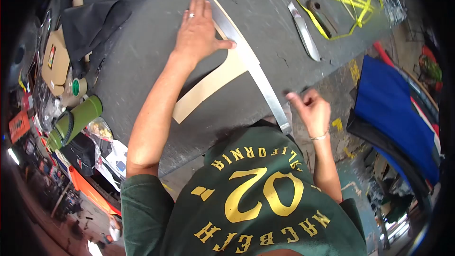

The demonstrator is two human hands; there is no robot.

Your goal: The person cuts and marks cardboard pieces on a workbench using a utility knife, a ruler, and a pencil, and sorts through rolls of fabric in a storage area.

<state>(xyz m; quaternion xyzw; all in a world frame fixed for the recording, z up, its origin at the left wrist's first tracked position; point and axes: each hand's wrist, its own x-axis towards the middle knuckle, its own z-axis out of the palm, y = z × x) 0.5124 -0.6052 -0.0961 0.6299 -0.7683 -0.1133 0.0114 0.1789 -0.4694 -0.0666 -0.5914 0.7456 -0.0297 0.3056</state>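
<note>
My left hand [196, 33] lies flat, fingers forward and thumb out to the side, pressing on a long metal ruler [265, 87] and the tan cardboard piece [208, 87] beneath it. The ruler runs diagonally across the dark tabletop, its near end reaching the table's edge by my shirt. One arm of the cardboard stretches toward the near left. My right hand [313, 111] is raised beyond the near table edge, right of the ruler's end and apart from it. Its fingers are curled with the thumb up; whatever they may hold is hidden. A silver utility knife [304, 33] lies right of the ruler.
A yellow strap [362, 12] and a dark roll [322, 16] lie at the far right of the table [151, 57]. Black fabric [92, 26], a tape roll [79, 86] and a green cylinder [76, 121] crowd the left. Blue material [395, 109] hangs at right.
</note>
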